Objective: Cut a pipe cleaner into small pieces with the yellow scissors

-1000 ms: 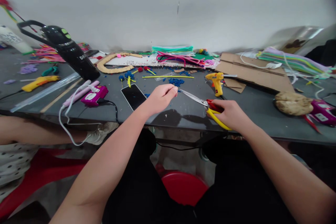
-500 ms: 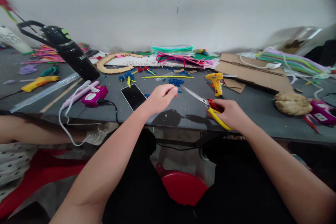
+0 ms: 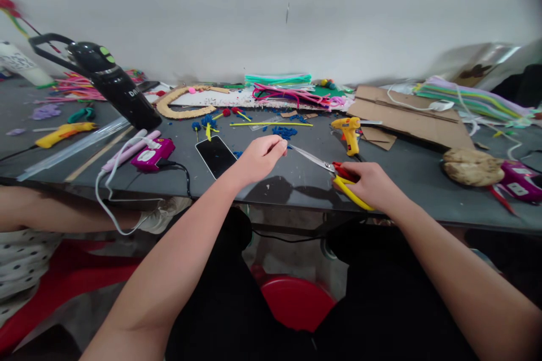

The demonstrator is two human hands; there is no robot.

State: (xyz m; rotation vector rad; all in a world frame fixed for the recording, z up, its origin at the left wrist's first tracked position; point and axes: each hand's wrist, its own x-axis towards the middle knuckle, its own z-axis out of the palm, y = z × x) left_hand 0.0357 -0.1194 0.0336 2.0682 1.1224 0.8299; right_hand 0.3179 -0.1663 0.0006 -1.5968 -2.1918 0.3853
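My right hand [image 3: 367, 181] grips a pair of scissors [image 3: 314, 159] by the red and yellow handles. The blades point left, and their tips are close to the fingertips of my left hand [image 3: 266, 157]. Those left fingers are pinched together; what they hold, if anything, is too small to make out. Just beyond them, a pile of blue fuzzy pieces [image 3: 285, 133] lies on the grey table. A yellow pipe cleaner [image 3: 271, 124] stretches across behind the pile. Beside my left wrist lies a black-screened phone [image 3: 215, 155].
A yellow glue gun [image 3: 349, 134] rests beyond my right hand, before some cardboard [image 3: 406, 118]. Left are a black bottle [image 3: 116, 87], a purple power block [image 3: 153, 155] with cables, and another yellow glue gun [image 3: 65, 134]. A person's leg [image 3: 63, 208] is at lower left.
The scissors have shifted slightly left, bringing their tips nearer to my left fingertips, and the blades look closer together. My left hand has stayed nearly still.
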